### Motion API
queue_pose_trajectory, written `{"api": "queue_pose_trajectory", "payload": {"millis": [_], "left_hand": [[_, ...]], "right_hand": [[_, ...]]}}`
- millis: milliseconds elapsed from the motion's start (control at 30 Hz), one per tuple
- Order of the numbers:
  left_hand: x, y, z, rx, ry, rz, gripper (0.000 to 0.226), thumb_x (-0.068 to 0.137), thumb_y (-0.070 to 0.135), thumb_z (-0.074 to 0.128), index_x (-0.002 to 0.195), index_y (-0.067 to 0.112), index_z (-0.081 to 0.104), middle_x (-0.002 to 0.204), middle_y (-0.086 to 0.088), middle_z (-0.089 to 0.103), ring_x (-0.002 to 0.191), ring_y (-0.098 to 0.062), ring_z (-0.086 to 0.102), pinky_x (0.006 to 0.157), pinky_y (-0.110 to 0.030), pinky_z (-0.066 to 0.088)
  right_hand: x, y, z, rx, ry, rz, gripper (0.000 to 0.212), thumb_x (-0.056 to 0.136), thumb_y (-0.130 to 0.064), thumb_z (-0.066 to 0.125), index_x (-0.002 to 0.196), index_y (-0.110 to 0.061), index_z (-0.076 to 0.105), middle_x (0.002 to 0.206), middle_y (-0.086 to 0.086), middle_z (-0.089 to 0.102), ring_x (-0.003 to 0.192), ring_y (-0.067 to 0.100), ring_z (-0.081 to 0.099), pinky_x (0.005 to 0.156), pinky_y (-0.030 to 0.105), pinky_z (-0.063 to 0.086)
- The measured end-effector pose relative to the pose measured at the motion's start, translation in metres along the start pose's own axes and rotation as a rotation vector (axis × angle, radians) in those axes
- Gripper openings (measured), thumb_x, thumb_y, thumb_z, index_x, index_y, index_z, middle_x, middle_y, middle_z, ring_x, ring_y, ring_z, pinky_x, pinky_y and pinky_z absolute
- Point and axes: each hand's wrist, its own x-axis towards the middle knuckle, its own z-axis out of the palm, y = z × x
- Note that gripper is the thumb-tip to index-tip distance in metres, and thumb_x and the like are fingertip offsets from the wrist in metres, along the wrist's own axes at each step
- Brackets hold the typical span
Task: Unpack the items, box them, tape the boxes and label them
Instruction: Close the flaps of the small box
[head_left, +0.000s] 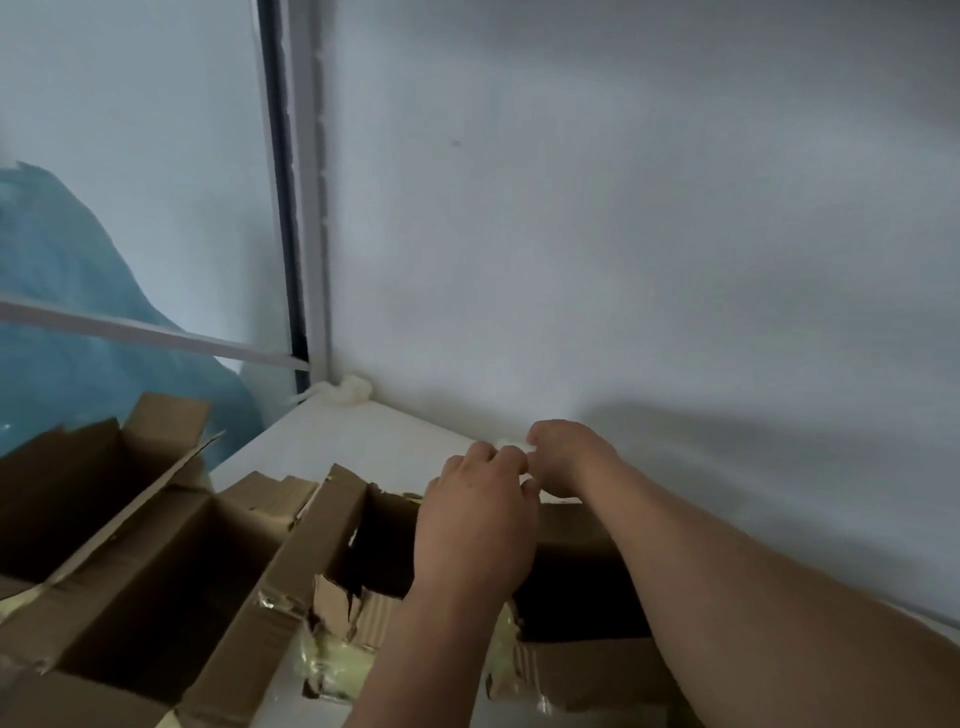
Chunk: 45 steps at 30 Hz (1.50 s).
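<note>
Now our left hand (475, 525) and right hand (563, 457) meet over the far edge of the torn cardboard box (571, 535), fingers curled, pinching something small and white; we cannot tell what. Both boxes sit open, untaped, unlabeled. The bigger box (130, 561) on the left runs near-left to far-right

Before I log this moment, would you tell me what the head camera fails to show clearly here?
- What the left hand and right hand pinch: a small pale scrap, mostly covered by the fingers.
- Contents of the torn box: dark inside, crossed by both forearms.
- Large open box: cut off by the left and bottom edges.
- Blue bag: blurred behind the pane.
</note>
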Motion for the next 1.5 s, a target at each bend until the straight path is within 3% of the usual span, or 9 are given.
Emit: {"api": "queue_pose_trajectory", "payload": {"millis": [333,533,700,833,967,1067,1200,1367,1500], "left_hand": [[0.010,-0.018,0.010,-0.015,-0.042,-0.045,0.027,0.103,0.037,0.040,0.126,0.029,0.053,0.120,0.009,0.053,0.111,-0.013,0.048,0.090,-0.031,0.044],[0.016,-0.020,0.008,-0.042,-0.032,-0.084,0.027,0.101,0.037,0.043,0.125,0.030,0.053,0.119,0.009,0.055,0.110,-0.014,0.050,0.090,-0.032,0.044],[0.012,-0.016,0.005,-0.076,-0.033,-0.104,0.030,0.101,0.041,0.044,0.126,0.031,0.055,0.123,0.011,0.055,0.108,-0.010,0.052,0.087,-0.028,0.046],[0.008,-0.006,-0.002,-0.106,-0.013,-0.108,0.029,0.100,0.040,0.046,0.125,0.029,0.057,0.122,0.010,0.057,0.108,-0.011,0.053,0.086,-0.029,0.046],[-0.006,0.023,-0.001,-0.100,-0.028,-0.024,0.028,0.100,0.041,0.046,0.123,0.030,0.058,0.121,0.009,0.057,0.108,-0.012,0.054,0.086,-0.029,0.044],[-0.024,0.051,0.001,-0.052,-0.066,0.047,0.030,0.101,0.042,0.043,0.126,0.032,0.055,0.123,0.012,0.055,0.112,-0.011,0.052,0.079,-0.026,0.033],[-0.051,0.089,0.010,-0.107,-0.097,0.157,0.029,0.100,0.041,0.045,0.123,0.030,0.058,0.120,0.010,0.056,0.109,-0.013,0.054,0.081,-0.028,0.044],[-0.085,0.140,0.026,-0.121,-0.162,0.368,0.026,0.101,0.041,0.043,0.120,0.032,0.057,0.115,0.013,0.054,0.101,-0.008,0.050,0.083,-0.025,0.044],[-0.114,0.177,0.052,-0.067,-0.307,0.508,0.029,0.103,0.039,0.041,0.126,0.028,0.056,0.128,0.010,0.051,0.114,-0.009,0.047,0.094,-0.026,0.041]], "right_hand": [[0.069,-0.009,0.033,-0.186,-0.214,-0.068,0.063,0.092,-0.023,0.061,0.148,-0.019,0.034,0.149,0.005,0.042,0.132,0.027,0.045,0.106,0.038,0.041],[0.070,-0.002,0.045,-0.201,-0.083,-0.098,0.025,0.089,-0.013,0.057,0.113,-0.016,0.054,0.117,0.005,0.061,0.093,0.022,0.055,0.075,0.031,0.045],[0.054,0.009,0.021,0.087,0.001,-0.054,0.028,0.097,-0.015,0.046,0.124,-0.014,0.049,0.122,0.009,0.059,0.101,0.025,0.056,0.081,0.033,0.046],[0.012,0.025,-0.016,0.237,0.005,-0.034,0.055,0.100,-0.018,0.041,0.153,-0.026,0.028,0.156,0.004,0.033,0.136,0.026,0.041,0.109,0.036,0.035],[-0.044,0.057,-0.045,0.292,0.114,-0.089,0.035,0.100,-0.021,0.045,0.133,-0.021,0.056,0.134,0.002,0.057,0.117,0.021,0.055,0.093,0.029,0.043],[-0.094,0.091,-0.055,0.359,0.204,-0.038,0.034,0.100,-0.024,0.047,0.133,-0.025,0.053,0.127,0.003,0.060,0.109,0.020,0.058,0.091,0.029,0.044],[-0.185,0.139,-0.054,0.503,0.302,0.033,0.044,0.100,-0.022,0.043,0.142,-0.036,0.042,0.119,-0.002,0.060,0.099,0.016,0.062,0.077,0.023,0.045],[-0.306,0.194,-0.023,0.645,0.388,0.177,0.039,0.099,-0.017,0.043,0.116,-0.050,0.056,0.080,-0.003,0.066,0.072,0.014,0.065,0.068,0.025,0.053],[-0.358,0.230,0.005,0.642,0.350,0.303,0.034,0.102,-0.016,0.041,0.108,-0.047,0.054,0.094,-0.005,0.063,0.073,0.010,0.063,0.060,0.015,0.047]]}}
